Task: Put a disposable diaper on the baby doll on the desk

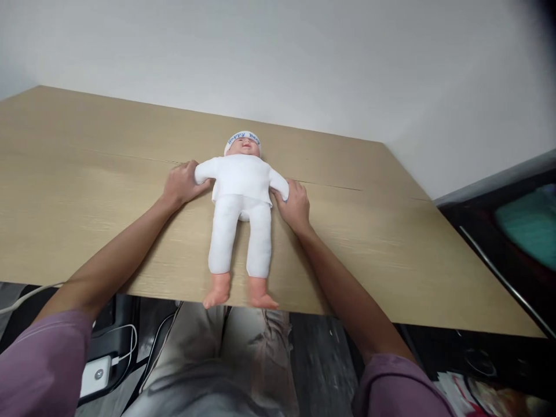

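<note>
A baby doll (242, 176) in a white top, white trousers and a white headband with blue lettering lies on its back on the wooden table (108, 197). Its head points to the wall and its bare feet reach the table's near edge. My left hand (181, 184) is closed round the end of the doll's sleeve on the left. On the other side, my right hand (295, 204) grips the other sleeve end. Both of the doll's arms are spread outward, and its hands are hidden in my grasp.
Behind the table rises a pale wall (260, 63). A dark-framed object with a teal panel (532, 226) stands at the right edge. Below the table on the left, a white device (96, 375) with a cable rests on a black chair. Packets (473, 394) lie at the lower right.
</note>
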A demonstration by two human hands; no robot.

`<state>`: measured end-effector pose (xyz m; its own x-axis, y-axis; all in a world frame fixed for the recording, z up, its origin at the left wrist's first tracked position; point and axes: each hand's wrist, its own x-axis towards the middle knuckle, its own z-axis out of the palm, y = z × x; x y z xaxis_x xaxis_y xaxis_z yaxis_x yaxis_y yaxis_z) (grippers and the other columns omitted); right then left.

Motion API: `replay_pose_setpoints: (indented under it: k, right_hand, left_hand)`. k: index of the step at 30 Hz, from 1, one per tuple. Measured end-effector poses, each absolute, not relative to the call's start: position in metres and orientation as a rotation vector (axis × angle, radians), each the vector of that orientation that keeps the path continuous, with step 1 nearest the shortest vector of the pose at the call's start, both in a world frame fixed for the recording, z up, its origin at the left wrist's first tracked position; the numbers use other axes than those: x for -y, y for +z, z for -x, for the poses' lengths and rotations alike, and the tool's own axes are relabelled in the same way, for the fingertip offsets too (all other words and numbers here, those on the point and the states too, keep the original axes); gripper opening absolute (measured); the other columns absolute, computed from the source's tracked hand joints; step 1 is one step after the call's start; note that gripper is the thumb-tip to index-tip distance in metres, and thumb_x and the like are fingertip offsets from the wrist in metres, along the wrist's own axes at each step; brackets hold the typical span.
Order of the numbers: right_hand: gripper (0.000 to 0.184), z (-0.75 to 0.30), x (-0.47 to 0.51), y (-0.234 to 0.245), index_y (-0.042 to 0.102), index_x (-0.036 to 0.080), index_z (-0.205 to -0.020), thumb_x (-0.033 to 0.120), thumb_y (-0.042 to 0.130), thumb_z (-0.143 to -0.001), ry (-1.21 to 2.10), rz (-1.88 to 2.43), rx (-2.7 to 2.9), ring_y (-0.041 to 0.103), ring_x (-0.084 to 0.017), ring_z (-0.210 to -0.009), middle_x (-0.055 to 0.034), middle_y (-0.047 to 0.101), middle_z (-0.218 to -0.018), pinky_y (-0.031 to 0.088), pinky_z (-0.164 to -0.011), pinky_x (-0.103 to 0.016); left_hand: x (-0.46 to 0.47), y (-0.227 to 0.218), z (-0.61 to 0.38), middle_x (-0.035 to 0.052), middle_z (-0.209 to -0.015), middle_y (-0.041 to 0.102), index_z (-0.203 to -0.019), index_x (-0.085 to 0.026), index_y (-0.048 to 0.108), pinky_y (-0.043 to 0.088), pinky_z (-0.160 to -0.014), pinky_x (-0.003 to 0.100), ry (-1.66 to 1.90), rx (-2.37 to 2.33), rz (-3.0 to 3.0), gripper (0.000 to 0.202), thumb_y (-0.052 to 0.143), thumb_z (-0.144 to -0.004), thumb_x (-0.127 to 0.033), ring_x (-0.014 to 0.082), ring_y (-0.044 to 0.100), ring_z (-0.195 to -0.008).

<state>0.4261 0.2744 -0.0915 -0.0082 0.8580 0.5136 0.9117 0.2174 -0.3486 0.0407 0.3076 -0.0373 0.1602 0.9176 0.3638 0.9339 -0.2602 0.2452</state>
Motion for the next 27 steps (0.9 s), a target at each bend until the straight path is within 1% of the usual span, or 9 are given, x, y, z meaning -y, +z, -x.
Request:
replay_pose_setpoints:
  k: [4,7,12,16,19,21,23,27]
  right_hand:
    - [0.054,-0.433,-0.317,-0.092,0.068,0.015,-0.138,0.059,0.045,-0.118,-0.153,1.603,1.918,0.063,-0.038,-0.119,-0.0212,0.076,-0.132,0.051,-0.111,-0.052]
    - [0.058,-0.436,-0.341,-0.091,0.069,0.015,-0.142,0.061,0.043,-0.119,-0.210,1.598,1.949,0.061,-0.038,-0.120,-0.0217,0.075,-0.135,0.049,-0.112,-0.052]
    - [0.065,-0.437,-0.366,-0.089,0.069,0.016,-0.149,0.066,0.045,-0.117,-0.295,1.703,1.917,0.058,-0.039,-0.119,-0.0227,0.071,-0.130,0.048,-0.107,-0.052]
    - [0.066,-0.439,-0.369,-0.088,0.065,0.018,-0.157,0.067,0.047,-0.117,-0.350,1.772,1.865,0.056,-0.040,-0.124,-0.0225,0.068,-0.134,0.048,-0.107,-0.052]
    - [0.068,-0.442,-0.363,-0.089,0.062,0.016,-0.161,0.066,0.046,-0.117,-0.391,1.841,1.813,0.054,-0.041,-0.128,-0.0239,0.067,-0.139,0.047,-0.108,-0.055]
    - [0.067,-0.445,-0.358,-0.090,0.064,0.015,-0.157,0.066,0.044,-0.117,-0.394,1.873,1.801,0.054,-0.042,-0.129,-0.0243,0.068,-0.139,0.046,-0.110,-0.056]
    - [0.063,-0.448,-0.357,-0.093,0.067,0.017,-0.155,0.063,0.044,-0.118,-0.377,1.880,1.793,0.053,-0.042,-0.129,-0.0237,0.068,-0.138,0.044,-0.111,-0.058]
    - [0.059,-0.449,-0.361,-0.096,0.063,0.021,-0.162,0.057,0.049,-0.117,-0.316,1.871,1.752,0.052,-0.041,-0.135,-0.0225,0.067,-0.144,0.043,-0.117,-0.061]
  left_hand:
    - [-0.347,-0.040,-0.041,0.0214,-0.118,0.080,-0.122,-0.016,0.071,0.048,-0.091,0.045,-0.697,1.872,2.289,0.067,0.063,-0.094,-0.077,0.0399,0.073,-0.107]
    - [-0.370,-0.042,-0.040,0.0202,-0.116,0.080,-0.121,-0.017,0.072,0.047,-0.096,0.047,-0.706,1.819,2.254,0.068,0.062,-0.095,-0.079,0.0396,0.072,-0.107]
    - [-0.405,-0.046,-0.039,0.0194,-0.115,0.077,-0.120,-0.017,0.073,0.043,-0.105,0.050,-0.708,1.774,2.250,0.069,0.061,-0.096,-0.081,0.0411,0.069,-0.114]
    - [-0.420,-0.052,-0.032,0.0213,-0.129,0.074,-0.129,-0.018,0.073,0.041,-0.112,0.053,-0.713,1.772,2.251,0.079,0.060,-0.096,-0.089,0.0453,0.062,-0.129]
    - [-0.418,-0.055,-0.020,0.0229,-0.138,0.072,-0.140,-0.019,0.071,0.038,-0.117,0.056,-0.706,1.736,2.285,0.090,0.058,-0.095,-0.095,0.0482,0.057,-0.137]
    - [-0.415,-0.056,-0.012,0.0232,-0.141,0.071,-0.147,-0.019,0.069,0.038,-0.117,0.057,-0.691,1.732,2.309,0.092,0.056,-0.097,-0.096,0.0485,0.057,-0.138]
    - [-0.414,-0.057,-0.006,0.0225,-0.142,0.072,-0.150,-0.020,0.069,0.038,-0.117,0.056,-0.686,1.749,2.320,0.091,0.055,-0.099,-0.094,0.0476,0.058,-0.137]
    - [-0.413,-0.057,-0.006,0.0204,-0.143,0.073,-0.155,-0.023,0.067,0.039,-0.118,0.055,-0.714,1.796,2.317,0.088,0.059,-0.099,-0.090,0.0453,0.057,-0.138]
